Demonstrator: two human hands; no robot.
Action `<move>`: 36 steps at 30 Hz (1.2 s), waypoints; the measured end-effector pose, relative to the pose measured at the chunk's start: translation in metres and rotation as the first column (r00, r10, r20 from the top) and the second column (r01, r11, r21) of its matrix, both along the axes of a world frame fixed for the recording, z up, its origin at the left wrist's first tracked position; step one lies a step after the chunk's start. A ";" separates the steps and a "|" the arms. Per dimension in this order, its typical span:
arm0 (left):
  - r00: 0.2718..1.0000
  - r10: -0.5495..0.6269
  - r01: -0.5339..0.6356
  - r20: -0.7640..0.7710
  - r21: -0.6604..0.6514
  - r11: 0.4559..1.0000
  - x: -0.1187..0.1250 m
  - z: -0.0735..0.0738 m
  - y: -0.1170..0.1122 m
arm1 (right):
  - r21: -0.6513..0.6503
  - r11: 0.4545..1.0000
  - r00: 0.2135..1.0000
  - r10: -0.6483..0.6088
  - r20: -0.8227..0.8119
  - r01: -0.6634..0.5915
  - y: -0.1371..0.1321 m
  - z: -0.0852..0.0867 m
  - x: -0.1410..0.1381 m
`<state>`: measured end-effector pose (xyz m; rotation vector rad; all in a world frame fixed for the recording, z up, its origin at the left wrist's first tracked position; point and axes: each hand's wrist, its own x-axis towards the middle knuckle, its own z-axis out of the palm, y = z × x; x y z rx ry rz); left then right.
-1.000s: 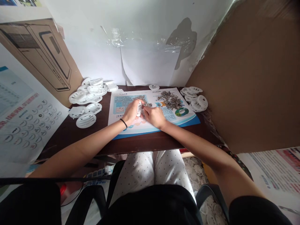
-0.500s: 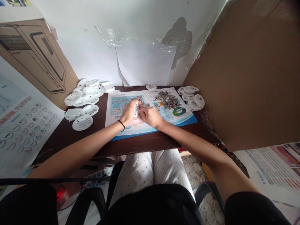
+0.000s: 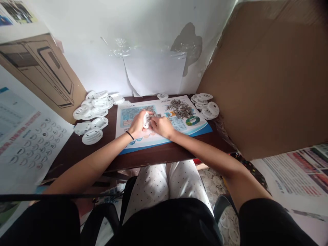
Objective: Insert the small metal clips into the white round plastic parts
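Observation:
My left hand (image 3: pixel 137 124), with a black band at its wrist, is closed around a white plastic disc (image 3: pixel 146 120) with slots in it, held tilted above a printed sheet. My right hand (image 3: pixel 164 127) is pinched together at the disc's right side. What its fingertips hold, if anything, is hidden. Just behind my hands lies a small heap of tiny metal parts (image 3: pixel 149 108). A larger heap of metal parts (image 3: pixel 181 110) spreads out to the right on the same printed sheet (image 3: pixel 198 131).
More slotted white discs (image 3: pixel 92 136) are piled at the table's left, others (image 3: pixel 210 110) at its right, and a single disc (image 3: pixel 162 96) sits by the back wall. Cardboard panels (image 3: pixel 269 82) stand on both sides. Many white pieces (image 3: pixel 211 182) lie below the table.
The white disc has turned in my left hand, so more of its slotted face shows. Both hands stay together at the same spot on the sheet. The camera view has shifted slightly.

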<state>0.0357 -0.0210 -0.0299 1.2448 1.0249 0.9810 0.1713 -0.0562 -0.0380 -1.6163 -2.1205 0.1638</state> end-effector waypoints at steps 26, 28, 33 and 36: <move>0.981 -0.154 0.161 -0.118 0.054 0.985 -0.009 -0.002 -0.003 | 0.086 0.996 0.958 0.039 -0.284 -0.015 0.004 -0.006 0.006; 0.983 -0.143 0.147 -0.111 0.030 0.989 -0.008 -0.001 -0.003 | 0.089 0.996 0.955 0.036 -0.293 -0.011 0.005 -0.005 0.006; 0.984 -0.131 0.135 -0.122 0.025 0.991 -0.007 0.001 -0.003 | 0.080 0.997 0.952 0.037 -0.303 -0.013 0.006 -0.005 0.006; 0.983 -0.130 0.136 -0.130 0.041 0.990 -0.007 0.002 -0.005 | 0.082 0.997 0.957 0.021 -0.289 0.003 0.005 -0.005 0.006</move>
